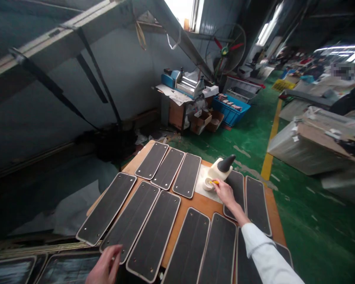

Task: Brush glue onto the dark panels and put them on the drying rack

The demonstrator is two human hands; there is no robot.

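My right hand (224, 193) is closed around a short yellow stick-like tool (214, 182), whose tip reaches into a small white cup (207, 184). What is on that tip is hidden. Right behind the cup stands a cream bottle (215, 169) with a black cone-shaped cap (226, 162). My left hand (105, 265) hovers at the lower edge of the view, fingers loosely bent and apart with nothing seen in them. Nearest to it is a dark rectangular panel (133, 221) with a pale border and small holes. Several similar panels (154, 236) lie in rows.
The panels lie on a brown board (205, 203), with a pale sheet (199, 185) under the cup. Beyond it are a roller machine (189, 83), a blue crate (230, 110) and a fan (225, 50). A slanted beam (47, 43) crosses the left. Worktables (322, 138) stand at the right.
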